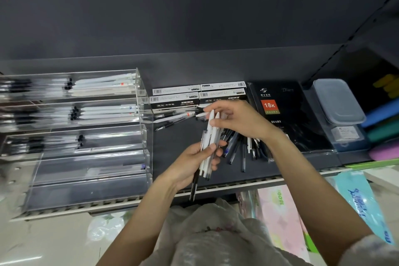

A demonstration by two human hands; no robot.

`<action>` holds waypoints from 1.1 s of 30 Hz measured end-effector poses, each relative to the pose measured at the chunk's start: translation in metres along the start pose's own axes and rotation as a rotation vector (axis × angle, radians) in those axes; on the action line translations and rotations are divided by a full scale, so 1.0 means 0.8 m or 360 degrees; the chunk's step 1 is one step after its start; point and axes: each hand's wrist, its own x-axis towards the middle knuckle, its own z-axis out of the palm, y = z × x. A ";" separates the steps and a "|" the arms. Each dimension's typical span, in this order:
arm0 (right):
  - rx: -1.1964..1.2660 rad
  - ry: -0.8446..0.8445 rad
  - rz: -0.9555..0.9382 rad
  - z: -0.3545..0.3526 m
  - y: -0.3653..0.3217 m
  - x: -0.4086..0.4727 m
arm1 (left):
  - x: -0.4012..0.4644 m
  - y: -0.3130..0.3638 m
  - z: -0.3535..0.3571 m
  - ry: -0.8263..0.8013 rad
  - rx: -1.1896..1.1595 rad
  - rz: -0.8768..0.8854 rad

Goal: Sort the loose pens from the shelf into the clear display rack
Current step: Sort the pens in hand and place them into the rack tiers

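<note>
Risked spilling the bundle of pens (205,153) gripped by left hand (194,157) (right hand (235,121) pinching its tops) at frame centre, short of the rack (86,157) at left

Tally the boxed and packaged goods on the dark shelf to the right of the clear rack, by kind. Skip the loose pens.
Gel ink pen boxes: 4
Black diary: 1
Clear lidded plastic boxes: 2
Total: 7

The loose pens overlap too much to count, as does the bundle in the left hand.
</note>
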 end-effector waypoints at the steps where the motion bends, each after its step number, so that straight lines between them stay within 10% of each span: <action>1: -0.0076 -0.0035 -0.0073 -0.001 -0.001 0.001 | 0.001 0.001 0.000 0.0014 -0.0004 -0.0002; 7: -0.0745 -0.0627 -0.0399 -0.003 -0.020 0.018 | 0.000 -0.001 0.000 0.0018 0.0085 -0.0009; 13: -0.0735 -0.0621 -0.0524 -0.029 -0.034 0.030 | 0.003 -0.007 -0.001 0.0071 0.0502 -0.0001; 20: -0.0597 -0.0137 -0.0386 -0.085 -0.027 0.009 | 0.008 -0.023 -0.011 0.0177 0.0589 -0.0003; 26: 0.0089 0.1140 -0.0038 -0.027 0.003 -0.037 | 0.024 -0.024 -0.003 0.0644 -0.0255 0.0271; 33: -0.0163 0.1140 0.0214 0.113 0.030 -0.068 | 0.041 -0.005 0.028 0.0704 -0.0597 0.0403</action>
